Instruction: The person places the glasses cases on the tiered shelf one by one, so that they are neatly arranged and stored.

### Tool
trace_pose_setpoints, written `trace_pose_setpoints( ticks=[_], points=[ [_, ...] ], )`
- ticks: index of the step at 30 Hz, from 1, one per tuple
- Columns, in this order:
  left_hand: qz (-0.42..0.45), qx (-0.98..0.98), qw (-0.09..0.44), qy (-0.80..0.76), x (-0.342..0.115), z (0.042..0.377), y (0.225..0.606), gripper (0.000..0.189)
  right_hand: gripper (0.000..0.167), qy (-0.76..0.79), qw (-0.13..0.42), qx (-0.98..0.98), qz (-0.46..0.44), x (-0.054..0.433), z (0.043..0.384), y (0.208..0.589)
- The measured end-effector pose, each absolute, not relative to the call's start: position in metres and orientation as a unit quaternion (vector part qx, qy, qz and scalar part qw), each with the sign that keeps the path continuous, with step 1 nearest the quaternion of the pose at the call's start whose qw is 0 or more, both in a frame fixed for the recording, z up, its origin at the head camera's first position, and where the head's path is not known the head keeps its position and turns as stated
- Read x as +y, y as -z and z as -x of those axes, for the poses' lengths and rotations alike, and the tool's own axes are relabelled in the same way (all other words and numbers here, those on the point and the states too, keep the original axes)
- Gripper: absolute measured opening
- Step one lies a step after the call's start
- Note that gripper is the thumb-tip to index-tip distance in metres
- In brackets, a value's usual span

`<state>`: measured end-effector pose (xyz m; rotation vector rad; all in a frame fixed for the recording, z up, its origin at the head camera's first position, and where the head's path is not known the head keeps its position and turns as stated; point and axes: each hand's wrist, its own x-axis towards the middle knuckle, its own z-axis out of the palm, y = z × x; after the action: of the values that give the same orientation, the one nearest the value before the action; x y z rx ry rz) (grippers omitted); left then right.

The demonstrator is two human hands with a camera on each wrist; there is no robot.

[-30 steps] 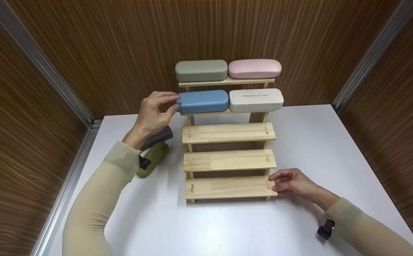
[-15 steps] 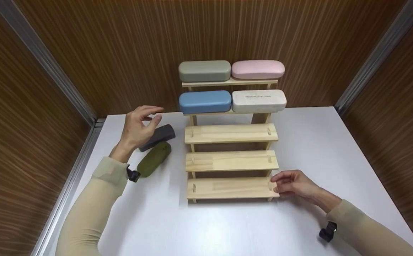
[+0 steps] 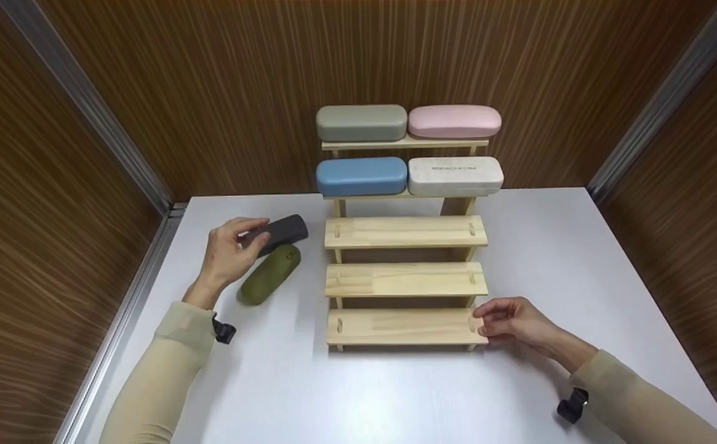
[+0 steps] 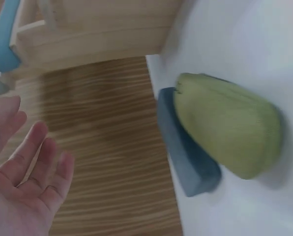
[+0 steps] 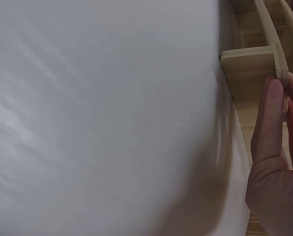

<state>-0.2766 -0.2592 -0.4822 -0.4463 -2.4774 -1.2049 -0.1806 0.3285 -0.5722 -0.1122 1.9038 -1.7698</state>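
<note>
In the head view my left hand (image 3: 229, 250) is over the left end of a dark grey glasses case (image 3: 284, 233), thumb and fingers spread on either side. The left wrist view shows the fingers (image 4: 33, 167) relaxed and apart from that case (image 4: 186, 147). Just in front of it lies an olive-green glasses case (image 3: 270, 275), slanted on the table. My right hand (image 3: 516, 324) pinches the right end of the bottom step of a tiered wooden rack (image 3: 408, 325) between thumb and fingers.
On the rack's top step sit a grey-green case (image 3: 361, 123) and a pink case (image 3: 455, 121). One step lower are a blue case (image 3: 361, 176) and a white case (image 3: 456, 176). Wood-patterned panels (image 3: 247, 92) enclose the white table (image 3: 395, 401) at the back and sides.
My left hand has let go of the blue case and moved down and left to the dark grey case. The right hand has kept its grip on the rack.
</note>
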Motion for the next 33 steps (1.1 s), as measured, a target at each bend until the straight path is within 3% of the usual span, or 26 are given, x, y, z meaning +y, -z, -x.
trace_pose_setpoints(
  ticks=[20,33],
  points=[
    [0.081,-0.900,0.160,0.397,-0.279,0.251,0.552,0.036,0.028,0.648,0.268,0.712,0.033,0.330,0.179,0.572],
    [0.034,-0.917,0.086,0.388,-0.278,0.244,0.573,0.053,0.029,0.643,0.266,0.717,0.035,0.329,0.179,0.572]
  ],
)
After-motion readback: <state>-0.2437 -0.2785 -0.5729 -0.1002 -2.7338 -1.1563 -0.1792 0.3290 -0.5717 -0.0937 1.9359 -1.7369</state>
